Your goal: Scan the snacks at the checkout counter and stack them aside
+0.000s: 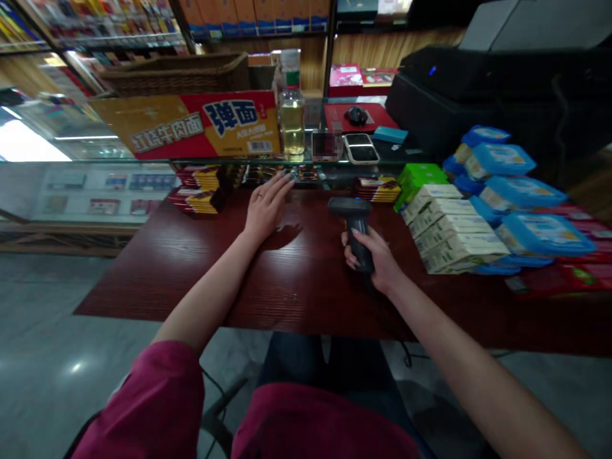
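My right hand (380,258) is wrapped round the grip of a black barcode scanner (357,233), its head pointing away to the left and its cable trailing down over the table edge. My left hand (268,207) hovers or rests, fingers stretched out, above the dark red wooden table (191,274), casting a shadow; I cannot tell whether it touches. Nothing shows in it. Beyond its fingertips lie small dark packets (261,173) under the glass shelf. Brown-and-yellow snack packs are stacked to the left (198,189), and a similar stack of packs (377,189) lies behind the scanner.
On the right stand cream boxes (454,233), a green pack (421,178) and blue-lidded tubs (545,236). The glass shelf bears a noodle carton (191,127), a bottle (292,115), a phone (361,148) and a mouse (356,115). A black machine (478,95) stands behind.
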Demonstrator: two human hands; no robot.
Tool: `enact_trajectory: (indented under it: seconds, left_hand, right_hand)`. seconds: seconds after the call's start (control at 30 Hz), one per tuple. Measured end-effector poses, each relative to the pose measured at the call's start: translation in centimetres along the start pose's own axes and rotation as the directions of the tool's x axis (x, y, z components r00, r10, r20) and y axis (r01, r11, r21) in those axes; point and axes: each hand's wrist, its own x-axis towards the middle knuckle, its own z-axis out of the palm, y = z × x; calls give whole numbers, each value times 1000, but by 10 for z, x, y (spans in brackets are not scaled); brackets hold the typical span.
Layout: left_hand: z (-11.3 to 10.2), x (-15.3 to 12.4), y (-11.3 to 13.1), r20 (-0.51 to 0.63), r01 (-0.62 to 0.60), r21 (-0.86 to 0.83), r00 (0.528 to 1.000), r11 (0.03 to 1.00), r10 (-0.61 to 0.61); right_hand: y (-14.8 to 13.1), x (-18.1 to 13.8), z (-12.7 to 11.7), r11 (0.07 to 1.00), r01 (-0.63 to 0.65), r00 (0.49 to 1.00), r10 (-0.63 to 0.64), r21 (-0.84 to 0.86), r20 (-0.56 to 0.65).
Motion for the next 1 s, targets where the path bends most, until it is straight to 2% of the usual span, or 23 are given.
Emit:
enact_trajectory:
  seconds: [0.07,0.17,0.23,0.3,0.37,0.47,0.6,0.67,0.7,0.8,0.9,1.0]
  left_hand:
    - [-40,-27,-37,-101,161,67,983,985,-154]
    - [-85,-60,-87,-190,385,117,913,915,-360]
    - [-103,-77,-114,-189,493,117,863,862,-468]
    - [-112,-88,-134,-182,562,106,822,820,-540]
    - [-115,-93,-145,-174,580,104,811,808,-559]
    - [-118,-91,-142,-149,524,110,849,844,-508]
    - [-111,-75,-108,-154,450,26,884,893,-441]
    - [-98,-66,-87,-203,459,-69,863,886,-463]
    - [-89,-61,-78,-231,480,-124,837,869,-496]
    - [-62,-52,-59,-169,550,-243,787,799,-593]
    - [-48,-49,-54,-88,583,-298,772,756,-630]
    - [-47,-50,-54,-80,585,-319,767,746,-636]
  right_hand:
    - [8,22,23,998,-57,991,53,26,123]
    - [21,52,53,993,-103,966,88,51,244]
    - [27,70,67,990,-124,951,100,62,294]
    - [30,84,77,986,-150,935,118,71,335]
    - [31,95,83,984,-161,929,124,79,348]
    - [31,107,85,985,-148,940,113,88,321]
    - [33,112,82,988,-143,936,118,54,331]
    - [36,109,82,993,-119,932,108,11,346]
    - [38,106,82,995,-97,931,96,-15,352]
    - [41,95,85,996,-38,926,66,-82,371]
    - [41,86,88,990,-66,906,112,-124,409]
    - [39,82,89,978,-123,882,186,-170,433]
